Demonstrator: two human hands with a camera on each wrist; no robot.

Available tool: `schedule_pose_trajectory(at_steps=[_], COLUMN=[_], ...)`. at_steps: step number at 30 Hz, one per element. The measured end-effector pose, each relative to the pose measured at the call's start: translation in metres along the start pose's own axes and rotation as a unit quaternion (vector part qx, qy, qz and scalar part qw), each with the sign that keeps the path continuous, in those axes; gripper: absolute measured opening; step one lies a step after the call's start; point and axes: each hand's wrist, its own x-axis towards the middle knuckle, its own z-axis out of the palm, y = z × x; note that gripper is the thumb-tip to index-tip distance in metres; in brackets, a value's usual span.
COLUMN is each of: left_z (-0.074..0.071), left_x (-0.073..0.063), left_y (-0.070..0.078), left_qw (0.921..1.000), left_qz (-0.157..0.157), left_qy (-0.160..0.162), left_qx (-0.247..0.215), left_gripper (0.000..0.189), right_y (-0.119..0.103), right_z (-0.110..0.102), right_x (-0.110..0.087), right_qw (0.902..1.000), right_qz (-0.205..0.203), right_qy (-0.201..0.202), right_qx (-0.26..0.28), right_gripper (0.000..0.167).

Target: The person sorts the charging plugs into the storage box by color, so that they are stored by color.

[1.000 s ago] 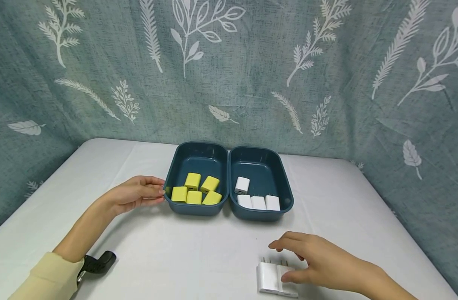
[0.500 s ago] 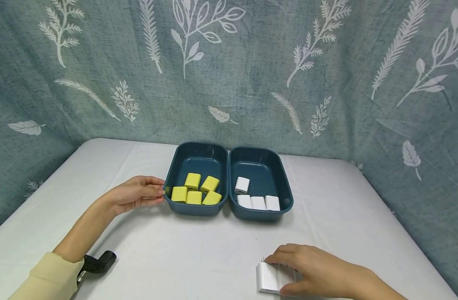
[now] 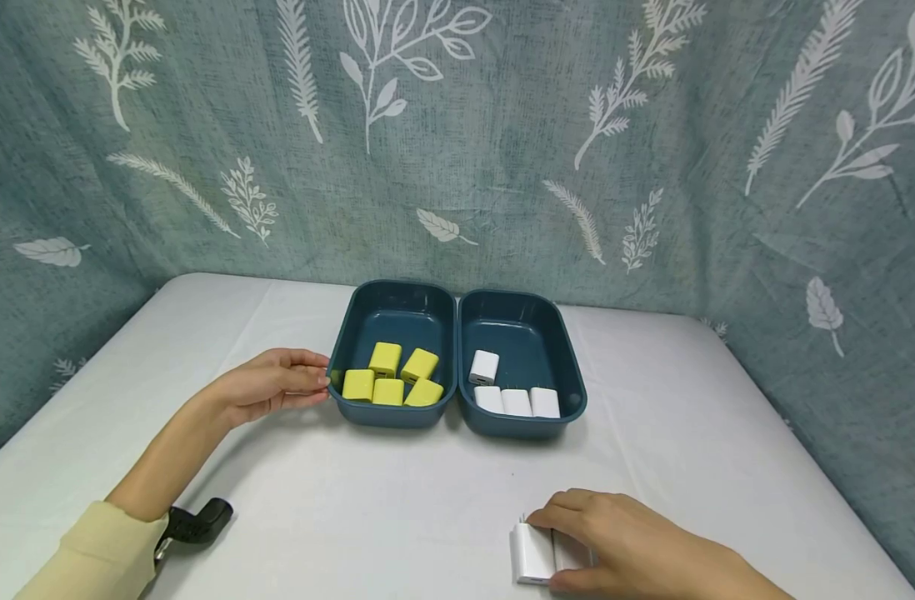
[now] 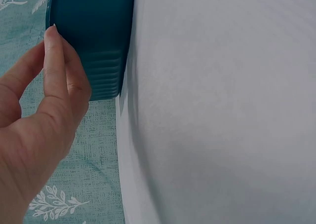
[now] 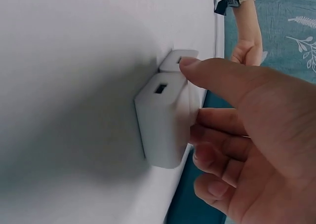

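Note:
Two white plug chargers [image 3: 533, 553] lie side by side on the table at the front right, their metal prongs pointing away from me. My right hand [image 3: 615, 542] pinches the right-hand charger [image 5: 160, 120], thumb at its port end and fingers at its prong end. It still lies beside the other one. At the far left bin [image 3: 388, 417], my left hand [image 3: 281, 385] touches the outer left rim with extended, relaxed fingers. Several yellow chargers [image 3: 358, 385] lie in that bin. The dark blue right bin [image 3: 521, 427] holds several white chargers [image 3: 484, 367].
Both bins stand side by side near the table's back edge. A white cloth covers the table [image 3: 397, 500]. Behind it hangs a green leaf-patterned curtain [image 3: 502, 208]. A black device [image 3: 202, 523] is strapped at the left wrist, just below the sleeve [image 3: 101, 542].
My right hand has come down and closed its thumb and fingers on the right-hand charger. My left hand has stayed at the left bin's rim.

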Motion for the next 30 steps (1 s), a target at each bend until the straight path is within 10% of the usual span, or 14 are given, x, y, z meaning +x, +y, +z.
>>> schedule_pose_trajectory(at_steps=[22, 30], left_z=[-0.001, -0.001], left_x=[0.0, -0.001], left_y=[0.0, 0.0], left_qw=[1.0, 1.0], left_qz=[-0.001, 0.0], left_qy=[0.005, 0.003], left_qx=[0.002, 0.001], left_gripper=[0.046, 0.045], right_y=[-0.001, -0.001], right_z=[-0.003, -0.014], right_x=[0.004, 0.005], right_qw=[0.987, 0.9871], right_qz=[-0.09, -0.07], right_qy=[0.131, 0.129], right_qx=[-0.022, 0.064], right_gripper=[0.038, 0.039])
